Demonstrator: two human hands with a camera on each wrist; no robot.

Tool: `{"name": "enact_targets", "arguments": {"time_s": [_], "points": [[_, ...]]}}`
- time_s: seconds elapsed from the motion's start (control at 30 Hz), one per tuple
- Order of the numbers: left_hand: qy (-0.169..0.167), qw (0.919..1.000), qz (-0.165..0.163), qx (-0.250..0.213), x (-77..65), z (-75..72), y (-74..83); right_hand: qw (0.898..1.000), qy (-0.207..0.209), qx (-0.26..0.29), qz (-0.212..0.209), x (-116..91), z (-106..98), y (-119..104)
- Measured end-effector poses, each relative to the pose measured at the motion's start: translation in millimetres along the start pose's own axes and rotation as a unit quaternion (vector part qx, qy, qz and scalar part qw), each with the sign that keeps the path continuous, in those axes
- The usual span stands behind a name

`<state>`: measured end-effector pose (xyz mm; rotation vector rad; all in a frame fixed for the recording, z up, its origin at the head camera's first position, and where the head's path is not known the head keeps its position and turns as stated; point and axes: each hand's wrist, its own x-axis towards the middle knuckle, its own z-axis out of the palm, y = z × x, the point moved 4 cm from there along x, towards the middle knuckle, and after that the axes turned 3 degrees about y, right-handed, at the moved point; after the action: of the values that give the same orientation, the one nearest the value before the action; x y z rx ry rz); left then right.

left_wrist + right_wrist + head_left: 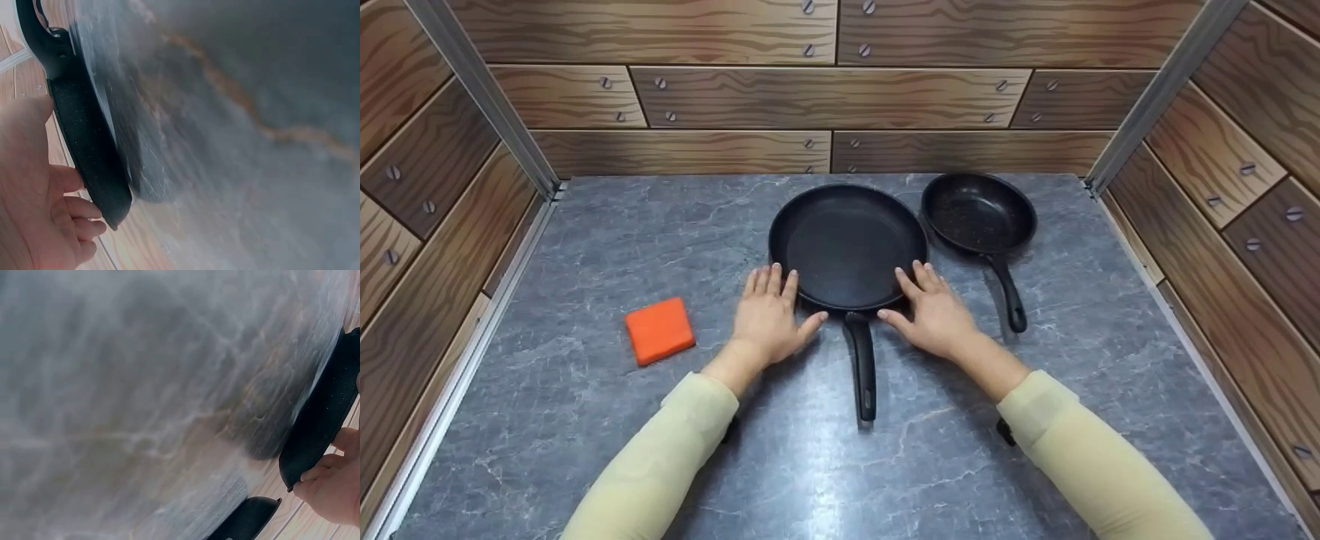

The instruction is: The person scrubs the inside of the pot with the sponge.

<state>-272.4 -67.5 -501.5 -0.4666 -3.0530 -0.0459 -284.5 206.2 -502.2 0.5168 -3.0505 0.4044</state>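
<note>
In the head view a large black frying pan (851, 240) lies on the grey marbled table, its handle (864, 375) pointing toward me. My left hand (769, 322) is at the pan's left near rim, fingers extended forward and thumb out toward the handle. Mirroring it, my right hand (934, 319) is at the right near rim with its fingers spread. The left wrist view has the fingertips right at the edge of the frying pan (90, 140). Fingers also meet the rim of the frying pan (318, 422) in the right wrist view.
A smaller black frying pan (979, 214) stands right beside the large one, its handle angled toward the near right. An orange square sponge-like block (660, 331) lies to the left of my left hand. Wood-patterned walls (832, 97) enclose the table (585, 247) at the back and sides.
</note>
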Motion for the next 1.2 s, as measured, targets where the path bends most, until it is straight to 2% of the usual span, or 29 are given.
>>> {"name": "enact_targets", "arguments": {"time_s": [0.87,1.2], "points": [[-0.008,0.9999,0.007,0.012,-28.4,-1.3,10.6,1.000,0.012,0.004,-0.013,-25,1,-5],[0.002,0.9999,0.014,-0.001,-36.8,-3.5,12.9,1.000,0.019,0.011,-0.020,-35,-1,-7]]}}
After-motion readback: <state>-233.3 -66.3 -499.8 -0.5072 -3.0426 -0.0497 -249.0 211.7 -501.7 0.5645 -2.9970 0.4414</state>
